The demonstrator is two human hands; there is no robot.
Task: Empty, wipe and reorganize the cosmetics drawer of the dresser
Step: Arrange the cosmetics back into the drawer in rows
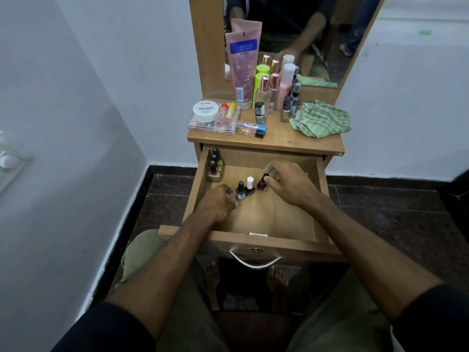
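2 hands inside the open drawer [320,199]. R hand [286,185]: fingertips pinch the cap of a dark red nail polish bottle [262,184], bottle tilted, base on or just above drawer floor, can't tell which. L hand [217,203]: fingers loosely curled, holds nothing, resting low just beside a dark-capped bottle [240,190]. White-capped bottle [250,186] stands upright between those 2 bottles. Approx 4 small bottles [215,165] clustered in back-L corner of drawer. Drawer pulled well out, metal handle [255,262] at front. On worktop [291,142] above: pink tube [241,64], nail polish remover tub [205,111] on clear case, group of upright bottles, green striped cloth [321,118] at R. Mirror [291,26] behind.
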